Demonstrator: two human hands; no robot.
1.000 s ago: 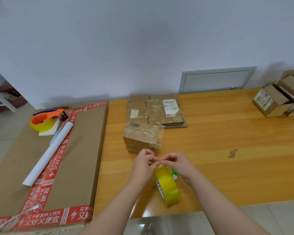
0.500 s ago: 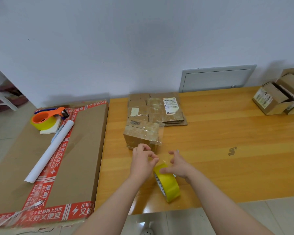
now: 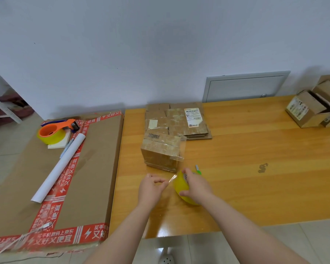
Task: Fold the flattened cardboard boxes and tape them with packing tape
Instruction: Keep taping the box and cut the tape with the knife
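**Taping boxes: both hands on the yellow roll**

Head cam, the only view here. The right hand (image 3: 196, 185) is wrapped over the yellow tape roll (image 3: 180, 182), fingers curled across the top and thumb hooked under the near side, so it's clamped on it. The roll is at the near edge of the wooden table (image 3: 255, 187); can't tell if it's resting on the wood or lifted a bit.

The left hand (image 3: 151, 189) is just beside it, thumb and forefinger pinched together on the loose tape end (image 3: 172, 178), a short clear strip running back to the roll.

The folded box (image 3: 161, 155) sits on the table just beyond the hands, with a flap of clear tape (image 3: 181, 149) sticking off its right corner. Behind it, touching or nearly so, is the stack of flattened boxes (image 3: 179, 121) by the wall. A green pen (image 3: 198, 169) lies just behind the right hand.

Off to the left, a big flat carton (image 3: 95, 168) carries an orange tape dispenser (image 3: 53, 130) and a white paper roll (image 3: 59, 166). Far right, open boxes (image 3: 311, 109).
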